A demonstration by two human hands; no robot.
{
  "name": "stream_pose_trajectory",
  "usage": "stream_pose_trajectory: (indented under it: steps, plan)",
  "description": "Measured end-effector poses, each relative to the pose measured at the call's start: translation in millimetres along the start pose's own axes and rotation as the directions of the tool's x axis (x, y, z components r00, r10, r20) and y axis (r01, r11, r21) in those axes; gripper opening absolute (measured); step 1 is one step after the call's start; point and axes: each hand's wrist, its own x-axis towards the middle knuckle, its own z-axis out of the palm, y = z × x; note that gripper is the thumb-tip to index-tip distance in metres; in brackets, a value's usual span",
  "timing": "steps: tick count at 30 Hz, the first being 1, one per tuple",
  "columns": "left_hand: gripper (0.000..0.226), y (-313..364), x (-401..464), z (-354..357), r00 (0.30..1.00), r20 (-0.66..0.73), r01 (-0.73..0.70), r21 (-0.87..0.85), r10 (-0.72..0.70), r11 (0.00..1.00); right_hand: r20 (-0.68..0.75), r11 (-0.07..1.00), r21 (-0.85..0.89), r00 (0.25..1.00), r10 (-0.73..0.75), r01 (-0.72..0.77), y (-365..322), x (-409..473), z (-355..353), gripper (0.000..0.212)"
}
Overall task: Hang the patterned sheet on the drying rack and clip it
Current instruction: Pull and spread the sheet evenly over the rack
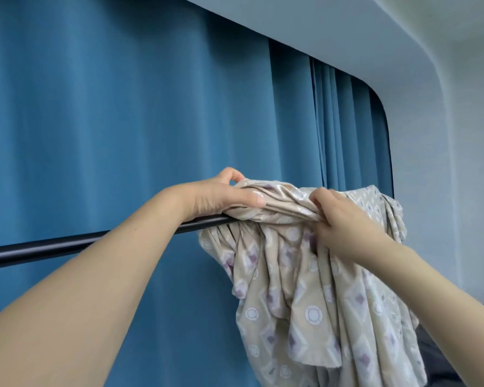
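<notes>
two bare forearms are reaching up from the bottom corners of the view, nearest the camera. the left hand (221, 195) is lying over the bunched top of the patterned sheet (313, 289), its thumb stretched along the near side of the fabric and its fingers curling over the far side, so it is gripping the bunch right where it is crossing the rack bar (81, 243). the right hand (344, 219) is pinching a thick twist of the same fabric, its fingers curled tight into the folds just to the right of the left thumb.

the sheet is hanging over the dark, round bar, gathered into a rope-like wad on top and falling in loose folds below and to the right. it is beige, printed with white diamonds, purple squares and white ringed circles. no brand, label or writing is showing on the cloth or the bar.

the bar is running from the left edge up and rightward until it is disappearing under the fabric. behind it a blue curtain (123, 121) is hanging in long pleats, and a pale wall (444, 163) with a rounded soffit is framing it above and at right.
</notes>
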Motion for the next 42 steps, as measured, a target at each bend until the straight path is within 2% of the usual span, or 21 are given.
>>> stream_pose_trajectory:
  steps: [1,3,5,6,8,10,12,14,15,17,20,22,26,28,30,33,35,37,39,40,42]
  plan:
    - [0.086,-0.9,-0.9,-0.5,0.998,0.06,0.019,0.057,-0.022,0.998,0.078,0.994,0.076,0.994,0.072,-0.078,3.9,3.1,0.8,0.024]
    - [0.094,1.0,0.2,2.8,0.994,0.101,0.029,0.171,-0.047,0.985,0.094,0.975,0.142,0.983,0.156,-0.169,8.7,5.5,2.3,0.03]
    - [0.083,3.9,5.8,9.7,0.999,-0.032,0.014,0.281,-0.005,0.96,0.085,0.94,0.226,0.967,0.241,-0.254,12.9,5.9,1.5,0.026]
    - [0.073,4.3,8.4,13.2,0.986,-0.157,-0.004,0.338,0.06,0.941,0.101,0.891,0.326,0.949,0.3,-0.317,13.6,5.1,-0.4,0.022]
    - [0.056,5.6,9.8,17.8,0.892,-0.373,-0.074,0.437,0.256,0.896,0.148,0.715,0.55,0.893,0.425,-0.431,13.2,4.4,-6.6,0.025]
    - [0.037,6.3,9.7,17.8,0.806,-0.437,-0.185,0.454,0.399,0.872,0.214,0.511,0.707,0.837,0.503,-0.489,9.1,5.3,-18.4,0.025]
    - [0.03,5.1,10.3,14.1,0.868,-0.344,-0.212,0.397,0.359,0.893,0.28,0.389,0.767,0.812,0.512,-0.51,0.7,7.9,-29.9,0.02]
    - [0.024,4.4,6.9,10.3,0.969,-0.136,-0.152,0.325,0.206,0.933,0.311,0.416,0.736,0.813,0.492,-0.534,-7.0,9.1,-36.7,0.019]
    - [0.025,4.6,4.5,8.6,0.989,-0.051,-0.118,0.31,0.141,0.944,0.324,0.457,0.702,0.816,0.478,-0.546,-10.6,8.4,-38.5,0.02]
    - [0.044,4.1,2.0,6.7,0.998,0.002,-0.06,0.328,0.062,0.943,0.41,0.458,0.656,0.793,0.45,-0.599,-17.9,6.3,-40.3,0.023]
    - [0.065,9.0,-0.9,12.9,1.0,0.007,-0.019,0.316,0.018,0.949,0.652,0.344,0.621,0.708,0.272,-0.704,-27.9,0.3,-35.3,0.045]
    - [0.061,12.9,0.6,21.3,0.999,0.028,-0.044,0.323,0.037,0.945,0.702,0.377,0.595,0.687,0.185,-0.71,-27.2,-2.7,-22.0,0.053]
    - [0.005,16.8,6.3,27.3,0.992,-0.042,-0.094,0.36,0.117,0.928,0.551,0.543,0.601,0.796,0.249,-0.586,-23.4,-4.4,1.4,0.045]
    - [0.008,14.8,8.7,22.4,0.991,-0.056,-0.091,0.399,0.124,0.913,0.345,0.705,0.487,0.855,0.387,-0.515,-13.8,-4.6,8.6,0.038]
    - [0.009,11.8,10.5,16.4,0.986,-0.087,-0.104,0.368,0.145,0.924,0.079,0.867,0.242,0.899,0.43,-0.436,-3.5,-6.9,14.5,0.03]
    - [0.021,7.1,15.1,12.1,0.948,-0.218,-0.188,0.202,0.231,0.961,-0.306,0.96,0.033,0.911,0.276,-0.279,0.6,-11.8,23.3,0.018]
    - [0.023,6.5,18.3,11.9,0.921,-0.313,-0.223,0.057,0.23,0.973,-0.507,0.988,-0.058,0.857,0.091,-0.14,-8.0,-16.7,21.9,0.035]
    - [0.023,6.8,20.1,12.6,0.907,-0.368,-0.205,0.041,0.206,0.978,-0.494,0.98,-0.168,0.851,-0.178,0.107,-24.2,-25.4,19.7,0.025]
    - [0.023,7.9,20.1,14.5,0.911,-0.376,-0.14,0.108,0.171,0.984,-0.309,0.949,-0.17,0.901,-0.306,0.264,-41.7,-35.9,22.4,0.021]
    - [0.024,8.5,19.5,14.9,0.915,-0.373,-0.107,0.145,0.154,0.984,-0.214,0.961,-0.123,0.939,-0.268,0.246,-51.4,-40.6,24.3,0.029]
    - [0.025,10.0,16.8,14.9,0.929,-0.35,-0.051,0.191,0.117,0.98,-0.058,0.994,-0.061,0.994,-0.091,0.088,-70.4,-45.8,28.2,0.055]
